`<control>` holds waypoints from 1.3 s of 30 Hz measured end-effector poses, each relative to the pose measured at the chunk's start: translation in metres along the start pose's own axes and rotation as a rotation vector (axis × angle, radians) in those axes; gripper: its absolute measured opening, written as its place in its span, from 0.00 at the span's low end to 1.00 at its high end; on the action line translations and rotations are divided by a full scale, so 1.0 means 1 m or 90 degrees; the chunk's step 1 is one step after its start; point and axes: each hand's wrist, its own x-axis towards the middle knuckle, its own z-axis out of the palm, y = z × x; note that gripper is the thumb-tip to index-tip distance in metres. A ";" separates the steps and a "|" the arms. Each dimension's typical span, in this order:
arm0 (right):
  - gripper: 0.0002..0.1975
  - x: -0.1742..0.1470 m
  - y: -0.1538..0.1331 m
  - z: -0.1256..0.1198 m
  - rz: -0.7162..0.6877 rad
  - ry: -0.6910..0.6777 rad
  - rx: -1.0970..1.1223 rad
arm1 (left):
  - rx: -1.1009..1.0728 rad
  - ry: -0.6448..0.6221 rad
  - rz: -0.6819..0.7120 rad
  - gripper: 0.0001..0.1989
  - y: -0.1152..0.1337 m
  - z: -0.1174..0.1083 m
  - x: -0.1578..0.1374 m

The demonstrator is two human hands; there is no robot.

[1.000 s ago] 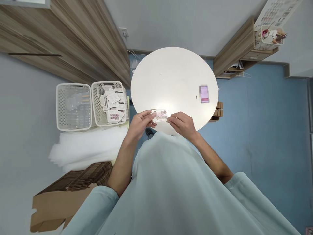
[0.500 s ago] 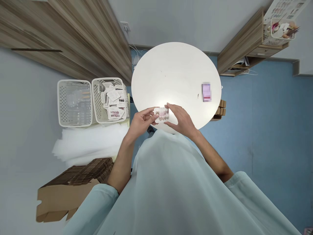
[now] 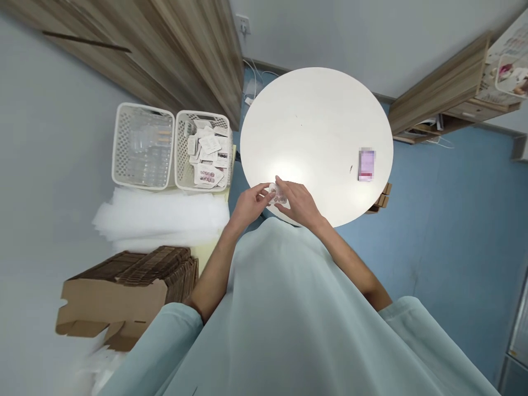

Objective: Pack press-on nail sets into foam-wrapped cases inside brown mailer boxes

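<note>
Our L fingers [image 3: 269, 198] pinch the blister-style card [image 3: 279, 199]; R fingers [image 3: 285, 186] span its end, grip unclear. Let's handle edges w/ care.

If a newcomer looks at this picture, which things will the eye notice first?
Probably the bright white table, upper middle, where the left hand holds a small card over the near edge and the right hand cups its other end. Next, perhaps, two white baskets at left, and brown cardboard at lower left.
</note>
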 end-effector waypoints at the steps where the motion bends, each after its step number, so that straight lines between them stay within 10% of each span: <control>1: 0.43 0.006 0.003 0.010 0.003 -0.018 -0.002 | 0.020 0.016 -0.015 0.26 -0.008 -0.004 -0.001; 14: 0.44 0.061 0.040 0.115 0.153 -0.208 -0.102 | 0.042 0.141 -0.137 0.27 -0.100 -0.109 -0.038; 28: 0.43 0.105 -0.061 0.087 0.131 -0.043 -0.127 | 0.064 0.300 -0.093 0.24 -0.153 -0.255 -0.015; 39: 0.40 0.127 -0.119 0.083 0.091 -0.021 -0.149 | 0.149 0.369 -0.019 0.38 -0.177 -0.335 0.068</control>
